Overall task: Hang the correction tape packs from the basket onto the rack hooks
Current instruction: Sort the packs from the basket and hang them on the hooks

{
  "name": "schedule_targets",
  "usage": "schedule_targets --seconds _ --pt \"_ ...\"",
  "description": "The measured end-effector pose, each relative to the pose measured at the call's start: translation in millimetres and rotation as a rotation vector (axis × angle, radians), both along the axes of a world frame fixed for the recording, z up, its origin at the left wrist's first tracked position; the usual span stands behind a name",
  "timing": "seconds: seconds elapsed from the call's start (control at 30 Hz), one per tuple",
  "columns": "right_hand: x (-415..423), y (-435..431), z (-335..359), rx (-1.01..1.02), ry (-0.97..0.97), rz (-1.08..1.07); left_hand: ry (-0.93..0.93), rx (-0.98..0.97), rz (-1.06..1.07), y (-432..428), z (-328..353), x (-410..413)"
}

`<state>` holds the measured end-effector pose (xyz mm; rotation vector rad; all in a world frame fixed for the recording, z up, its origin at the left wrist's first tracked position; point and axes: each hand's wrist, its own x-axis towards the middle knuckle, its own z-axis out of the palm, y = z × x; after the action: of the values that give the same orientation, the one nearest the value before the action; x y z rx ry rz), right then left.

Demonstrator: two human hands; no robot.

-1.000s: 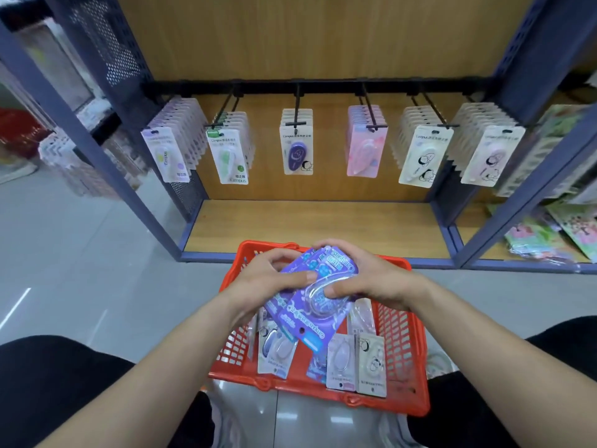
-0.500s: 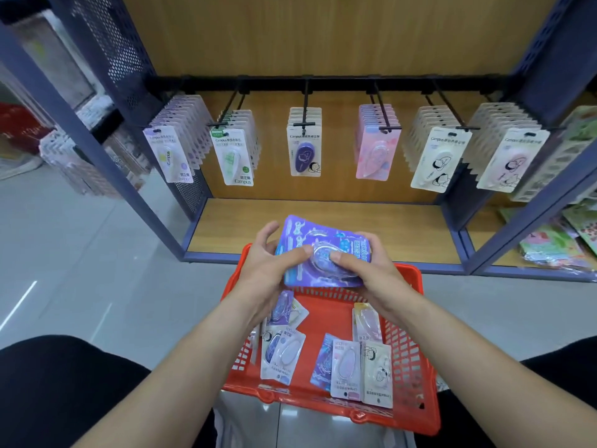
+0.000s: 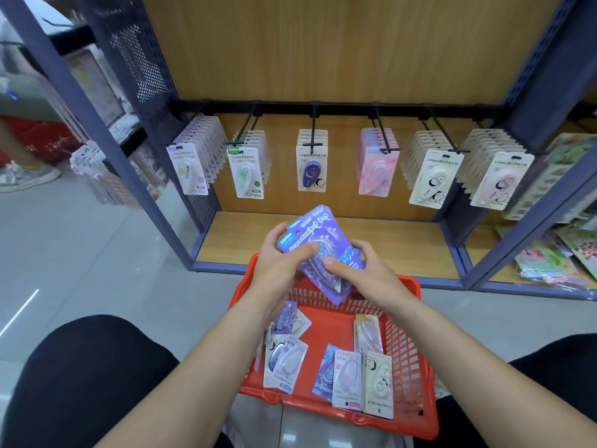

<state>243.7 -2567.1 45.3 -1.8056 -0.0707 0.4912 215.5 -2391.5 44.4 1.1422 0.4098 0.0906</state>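
Both hands meet at the centre of the frame, above the far rim of the red plastic basket (image 3: 412,367). The left hand (image 3: 277,270) clasps the stack of purple correction tape packs (image 3: 318,244) by its left edge, thumb laid across the printed front. The right hand (image 3: 365,279) curls round the stack's right side, thumb pressed on the clear blister. The stack tilts, its hang-hole end pointing to the upper left.

More loose packs (image 3: 349,373) lie flat on the basket's floor, at lower centre, some overlapping.

The basket sits on a pale grey glossy tiled floor (image 3: 80,253), just before the rack's low wooden shelf board (image 3: 387,240). Behind that rises a wood-grain back panel (image 3: 323,43), crossed by a black rail (image 3: 339,107). Six black hooks (image 3: 312,130) jut from the rail, each loaded with a row of hanging packs (image 3: 311,168) (purple, green, pink and cartoon-printed white fronts).

Blue-grey metal uprights (image 3: 106,130) and a perforated side panel (image 3: 145,59) frame the bay. At the right edge a neighbouring shelf holds colourful stationery packets (image 3: 555,260). At the far left, blurred, stand another red basket (image 3: 48,140) and a light shoe (image 3: 29,177). Black-trousered knees (image 3: 80,376) fill the lower corners.
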Motion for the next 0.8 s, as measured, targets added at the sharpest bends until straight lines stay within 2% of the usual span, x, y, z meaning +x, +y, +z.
schedule_targets --seconds 0.13,0.33,0.53,0.6,0.8 --pt "-6 4 12 -0.121 -0.073 0.004 -0.023 0.029 0.052 -3 7 3" --pt "-11 9 26 0.011 -0.097 -0.077 -0.066 0.011 0.122 -17 23 3" --pt "-8 25 29 -0.094 -0.258 -0.177 -0.116 -0.102 0.129 -29 33 12" --pt "-5 29 31 -0.073 -0.260 -0.187 -0.107 -0.128 0.124 -30 33 16" --pt "-6 31 36 -0.126 -0.420 -0.084 -0.093 -0.121 0.145 -27 32 19"
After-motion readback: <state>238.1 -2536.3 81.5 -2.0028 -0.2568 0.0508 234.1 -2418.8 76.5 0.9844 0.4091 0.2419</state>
